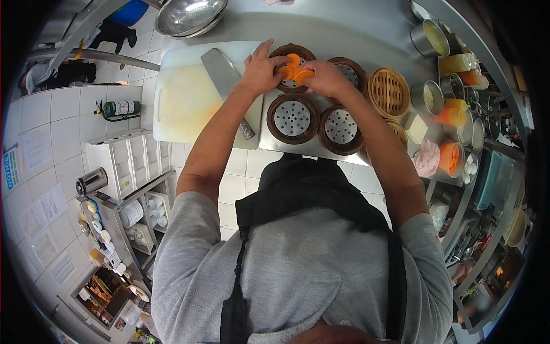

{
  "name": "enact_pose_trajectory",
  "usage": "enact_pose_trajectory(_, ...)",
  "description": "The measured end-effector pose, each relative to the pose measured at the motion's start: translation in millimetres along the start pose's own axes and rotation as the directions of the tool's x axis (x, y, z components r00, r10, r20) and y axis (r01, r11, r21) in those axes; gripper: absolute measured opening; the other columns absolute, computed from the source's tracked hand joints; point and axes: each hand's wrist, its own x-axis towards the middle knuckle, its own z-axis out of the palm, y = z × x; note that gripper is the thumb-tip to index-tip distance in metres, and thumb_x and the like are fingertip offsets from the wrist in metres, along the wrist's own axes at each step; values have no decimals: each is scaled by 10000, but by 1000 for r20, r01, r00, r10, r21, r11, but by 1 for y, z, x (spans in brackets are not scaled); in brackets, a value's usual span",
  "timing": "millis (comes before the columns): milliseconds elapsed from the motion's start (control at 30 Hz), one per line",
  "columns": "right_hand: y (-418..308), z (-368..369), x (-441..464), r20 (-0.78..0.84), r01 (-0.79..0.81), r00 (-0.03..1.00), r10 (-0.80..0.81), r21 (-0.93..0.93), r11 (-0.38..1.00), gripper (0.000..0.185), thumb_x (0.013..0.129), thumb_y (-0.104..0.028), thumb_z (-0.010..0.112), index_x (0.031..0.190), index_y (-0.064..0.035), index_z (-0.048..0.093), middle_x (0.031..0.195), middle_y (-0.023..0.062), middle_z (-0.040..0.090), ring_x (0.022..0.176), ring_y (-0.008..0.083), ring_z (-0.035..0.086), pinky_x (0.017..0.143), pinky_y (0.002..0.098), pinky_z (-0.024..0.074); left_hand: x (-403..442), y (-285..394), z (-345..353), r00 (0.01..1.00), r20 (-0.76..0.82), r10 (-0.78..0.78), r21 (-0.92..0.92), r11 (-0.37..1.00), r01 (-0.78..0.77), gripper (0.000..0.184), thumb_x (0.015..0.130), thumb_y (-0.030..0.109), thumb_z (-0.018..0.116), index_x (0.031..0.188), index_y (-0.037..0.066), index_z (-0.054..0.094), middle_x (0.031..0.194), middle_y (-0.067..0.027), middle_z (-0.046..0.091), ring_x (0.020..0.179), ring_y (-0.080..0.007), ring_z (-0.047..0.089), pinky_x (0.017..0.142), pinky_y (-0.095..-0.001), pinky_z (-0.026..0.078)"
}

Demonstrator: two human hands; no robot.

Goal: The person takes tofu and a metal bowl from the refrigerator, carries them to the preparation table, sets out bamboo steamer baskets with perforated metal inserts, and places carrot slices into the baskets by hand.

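Observation:
My right hand (pixel 325 79) pinches an orange carrot slice (pixel 305 75) over the upper left round steamer basket (pixel 310 52). More carrot slices (pixel 293 60) lie on the perforated metal plate inside that basket. At the basket's left side is my left hand (pixel 261 70), its fingers spread and their tips reaching over the rim near the slices. A broad cleaver (pixel 220 70) lies on the white cutting board (pixel 177 109), partly under my left forearm. Three more dark-rimmed baskets with perforated plates stand close by: one (pixel 292 118) nearer me, another (pixel 341 125) beside it, and a third (pixel 349 71) partly behind my right hand.
A bamboo steamer lid (pixel 389 92) is right of the baskets, with another partly under my right forearm. Metal pots (pixel 429 39), orange bottles and a pink cloth (pixel 426 158) crowd the counter's right side. Metal colanders (pixel 189 16) sit at the back left.

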Motion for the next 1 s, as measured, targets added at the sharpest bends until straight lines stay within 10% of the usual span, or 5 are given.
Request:
enact_pose_trajectory(400, -5, -4, 2, 16, 7, 1000, -5, -101, 995, 283, 845, -138, 684, 1093, -6, 716, 860, 106, 737, 708, 179, 737, 707, 334, 568, 4, -5, -2, 999, 39, 26, -65, 998, -24, 439, 856, 273, 807, 1284, 350, 750, 1681, -173, 297, 1545, -386, 306, 1195, -622, 285)
enact_pose_trajectory(633, 0, -10, -24, -100, 25, 995, 22, 447, 894, 263, 956, -206, 730, 1158, -39, 717, 919, 14, 707, 754, 82, 643, 692, 238, 527, -10, 15, -12, 975, -221, 21, -127, 991, -50, 396, 915, 268, 783, 1304, 208, 740, 1488, -179, 568, 1264, -294, 637, 1093, -418, 476)
enact_pose_trajectory(700, 1, -12, -36, -95, -1, 992, 80, 640, 769, 255, 979, -214, 731, 1168, -44, 714, 949, 4, 699, 770, 71, 626, 701, 225, 520, -25, 38, -21, 978, 52, -200, -856, 496, 146, 364, 1006, 288, 722, 1283, 52, 719, 1270, -116, 710, 1067, -174, 697, 981, -309, 534)
enact_pose_trajectory(867, -11, -13, -58, 1, 39, 998, -59, 735, 677, 311, 983, -210, 736, 1244, -57, 663, 1031, 36, 726, 816, 73, 673, 732, 221, 531, -46, 67, -26, 982, 97, -164, -868, 469, 165, 328, 1035, 224, 696, 1266, -9, 687, 1172, -58, 736, 1041, -106, 670, 929, -287, 542)
enact_pose_trajectory(1000, -13, -6, -61, 77, -27, 996, -52, 773, 634, 324, 992, -243, 738, 1254, -77, 643, 1048, 31, 725, 841, 84, 689, 738, 220, 537, -57, 83, -35, 956, 137, -260, -980, 107, 170, 287, 974, 71, 725, 1244, -22, 691, 1068, -61, 744, 934, -101, 686, 844, -263, 560)
